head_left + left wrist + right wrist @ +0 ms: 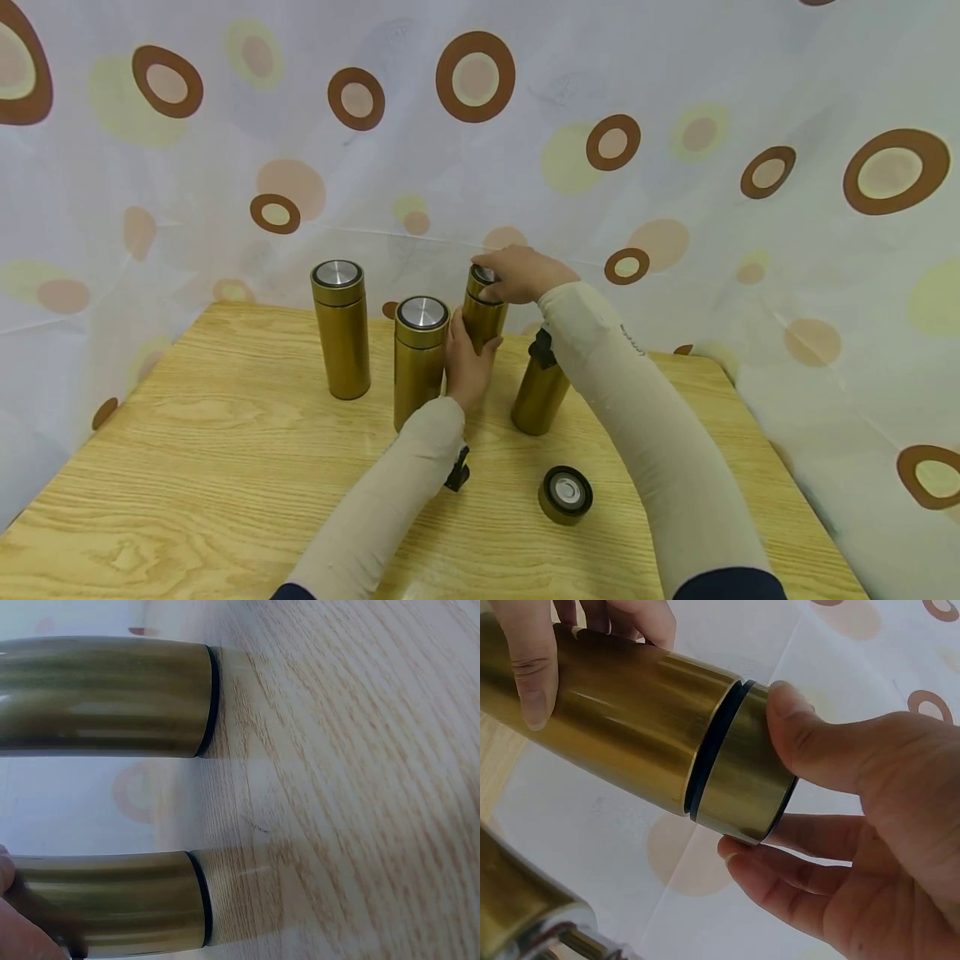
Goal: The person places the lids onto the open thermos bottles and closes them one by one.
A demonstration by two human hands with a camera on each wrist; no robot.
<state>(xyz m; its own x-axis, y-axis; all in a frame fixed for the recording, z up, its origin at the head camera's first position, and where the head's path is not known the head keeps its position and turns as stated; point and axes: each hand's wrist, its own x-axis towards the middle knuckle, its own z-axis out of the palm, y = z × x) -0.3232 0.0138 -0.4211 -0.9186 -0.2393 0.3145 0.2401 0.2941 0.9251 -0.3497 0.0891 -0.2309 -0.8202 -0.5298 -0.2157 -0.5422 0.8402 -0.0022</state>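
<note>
In the head view, the left hand (468, 367) partly hides the gripped bottle (482, 322).

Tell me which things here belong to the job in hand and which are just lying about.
Part of the job, it seems:
left hand
held bottle
right hand
held bottle's lid
open bottle, probably
loose lid, probably

Just there for now, I'd judge:
far-left bottle
second bottle from left
patterned cloth behind

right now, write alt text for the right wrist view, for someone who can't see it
The right grip pinches the cap of a gold flask while the left grip holds its body. Part of an uncapped flask shows at lower left, before a spotted backdrop.
</note>
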